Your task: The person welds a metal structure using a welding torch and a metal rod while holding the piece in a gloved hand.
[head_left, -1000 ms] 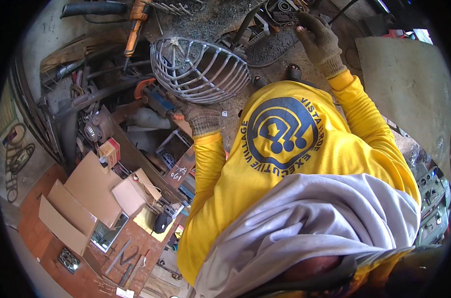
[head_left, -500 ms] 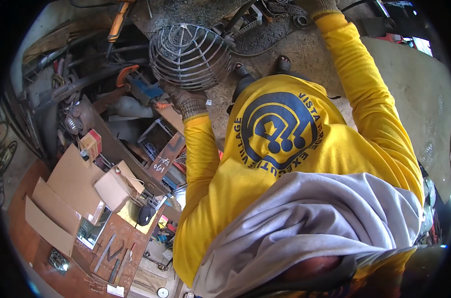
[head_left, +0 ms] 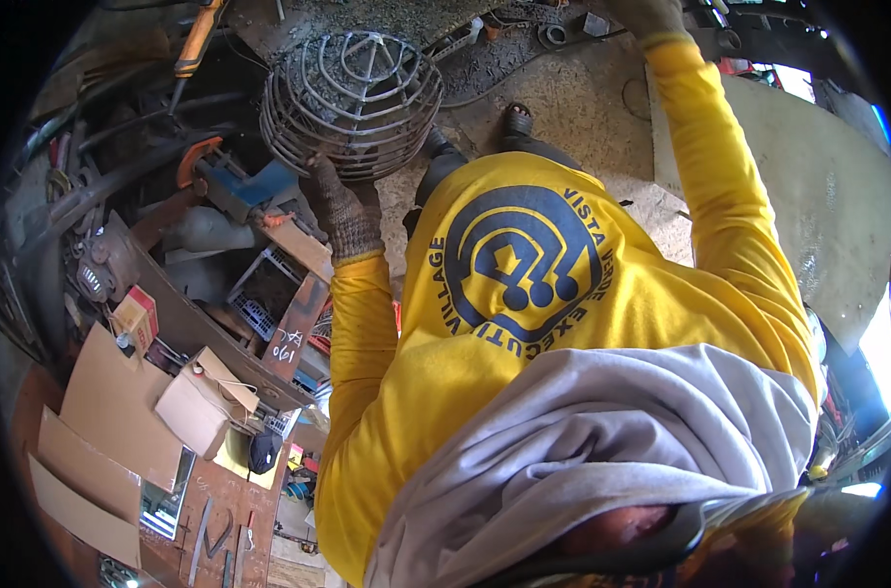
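Near L, you've got an open carton (head_left: 107, 392) by the brown bench (head_left: 228, 485), hand tools (head_left: 200, 534) lying on bench to the carton's R. Small red/tan box (head_left: 135, 318) just beyond carton. Far L: orange tool (head_left: 200, 39), dark tip pointing nearward. Next R, a blue block (head_left: 245, 186) w/ orange piece at its L end. Your L hand (head_left: 343, 206), gloved, is just R of that, fingers curled on the cage (head_left: 369, 80), holding it by its near side. Cage is far, L of ctr, approx. dome-shaped, ribs and hub facing up. R of it, your foot (head_left: 517, 120) in a dark sandal. Your R hand (head_left: 651, 14), gloved, is far R, well apart from cage; fingers cut off by the edge, can't tell grip. Extreme R: pale sheet (head_left: 779, 186).
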Demonstrator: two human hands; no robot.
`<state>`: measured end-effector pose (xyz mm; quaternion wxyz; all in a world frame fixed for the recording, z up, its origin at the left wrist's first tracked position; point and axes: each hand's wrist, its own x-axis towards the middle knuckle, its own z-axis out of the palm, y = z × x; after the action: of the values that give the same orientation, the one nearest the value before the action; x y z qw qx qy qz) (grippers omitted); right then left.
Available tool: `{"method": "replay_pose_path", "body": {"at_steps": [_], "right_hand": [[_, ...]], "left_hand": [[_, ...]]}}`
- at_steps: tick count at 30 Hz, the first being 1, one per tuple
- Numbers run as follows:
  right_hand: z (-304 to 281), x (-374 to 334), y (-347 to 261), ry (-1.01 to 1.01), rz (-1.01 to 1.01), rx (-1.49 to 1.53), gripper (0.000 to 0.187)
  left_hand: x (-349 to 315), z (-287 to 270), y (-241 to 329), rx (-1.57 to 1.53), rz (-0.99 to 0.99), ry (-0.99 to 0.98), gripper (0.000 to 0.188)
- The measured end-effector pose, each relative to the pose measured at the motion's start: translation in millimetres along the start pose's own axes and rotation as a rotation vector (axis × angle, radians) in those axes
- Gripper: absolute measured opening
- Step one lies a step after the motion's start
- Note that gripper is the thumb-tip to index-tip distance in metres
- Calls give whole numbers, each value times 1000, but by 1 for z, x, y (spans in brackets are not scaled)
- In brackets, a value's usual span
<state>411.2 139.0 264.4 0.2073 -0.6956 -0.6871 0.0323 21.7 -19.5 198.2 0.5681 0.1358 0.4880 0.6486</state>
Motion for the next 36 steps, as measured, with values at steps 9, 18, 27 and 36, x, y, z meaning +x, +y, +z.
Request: {"method": "replay_pose_path", "body": {"at_steps": [9, 18, 27, 36], "right_hand": [[-12, -116, -77, -283, 389, 1130, 34], [26, -129, -77, -312, -81, 702, 29], [26, -123, -78, -276, -203, 622, 33], [10, -132, -67, -198, -176, 619, 35]], "left_hand": [[-5, 1, 9, 52, 7, 16, 59], [3, -8, 11, 77, -49, 107, 65], [-9, 12, 16, 104, 48, 238, 58], [-14, 12, 14, 133, 71, 201, 56]]}}
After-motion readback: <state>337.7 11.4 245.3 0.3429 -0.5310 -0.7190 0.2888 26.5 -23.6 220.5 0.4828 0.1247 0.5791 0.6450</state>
